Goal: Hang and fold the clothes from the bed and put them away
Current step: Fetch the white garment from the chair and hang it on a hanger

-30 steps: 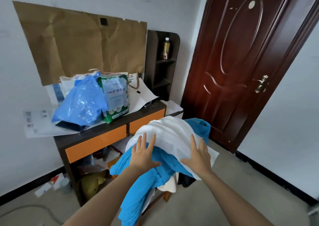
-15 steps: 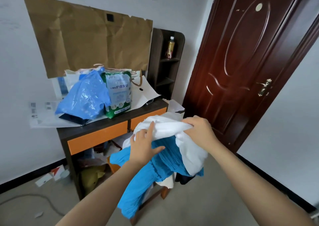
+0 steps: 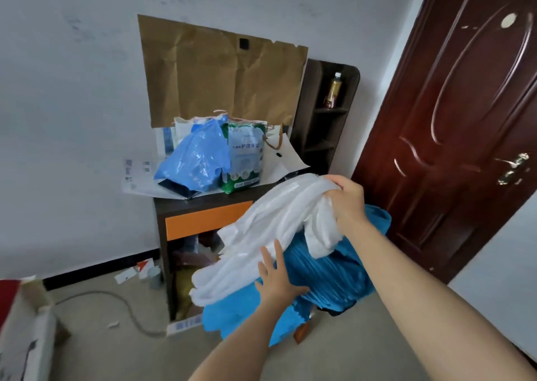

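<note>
Since half a second before, your right hand (image 3: 347, 203) had pulled the bunched white garment (image 3: 273, 229) up and off to the right. The cloth had drawn out into a long band, and your left hand (image 3: 276, 279) had slid down to its lower edge.

Your right hand gripped the garment's upper end, fingers curled into the folds. Your left hand lay with fingers straight and slightly spread, fingertips on the white cloth and palm over the blue garment (image 3: 331, 276) underneath. The white garment ran slantwise from the right hand down to the left, across the heaped blue garment. That heap hung toward the floor in front of the bench (image 3: 186, 203).

The bench showed an orange drawer front (image 3: 203, 223). On its top a blue plastic bag (image 3: 194, 162) stood touching a green-and-white package (image 3: 245, 159), with brown paper (image 3: 220, 72) on the wall behind them. Just right of the paper, a dark shelf unit (image 3: 319, 125) held a bottle (image 3: 334, 90), and a dark red door (image 3: 465, 119) stood at the right. A cardboard box (image 3: 26, 328) sat at the lower left, with a cable (image 3: 116, 299) on the floor nearby.
</note>
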